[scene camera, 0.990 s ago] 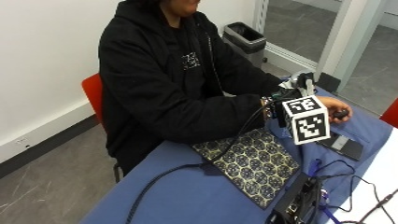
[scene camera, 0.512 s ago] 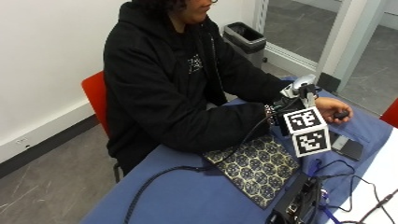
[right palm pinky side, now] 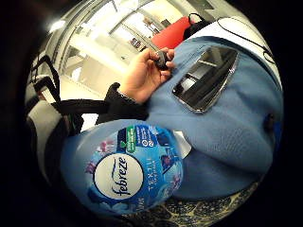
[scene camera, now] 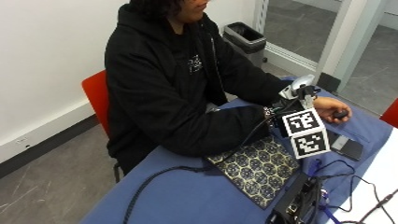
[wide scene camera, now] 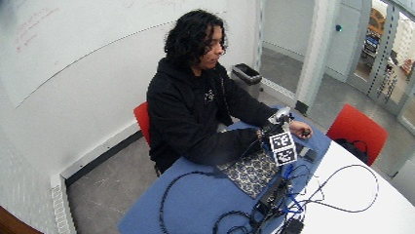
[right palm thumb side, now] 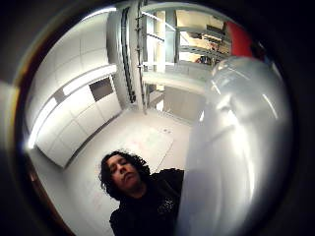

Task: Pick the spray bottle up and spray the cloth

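- Outside view: person seated at the blue worktop (scene camera: 180,196); patterned cloth (scene camera: 261,168) lies flat on it, near the front edge, just below the gloved right hand (scene camera: 278,109)
- Grip: closed around the spray bottle (scene camera: 302,85); only the white trigger head shows, standing upright above the glove, with the body hidden behind the hand
- Little-finger palm view: the blue labelled body of the bottle (right palm pinky side: 128,172) fills the near field close against the palm, with the cloth's edge (right palm pinky side: 199,215) showing beyond it
- Change over the last second: the trigger head now stands clear above the hand, where a second ago the hand sat lower and closer to the worktop. The whole view has also shifted, so part of this may be camera movement
- Cloth lies as before, unmoved
- Bare left hand (scene camera: 332,112) rests on the far right of the worktop, pinching a small dark object; phone (scene camera: 347,147) lies near it
- Judgement: pick-up looks done and the bottle is carried over the cloth; spraying is not yet evident, with no mist or wet patch visible
- Nozzle direction cannot be told from these views; it should point down at the cloth before the trigger is pulled
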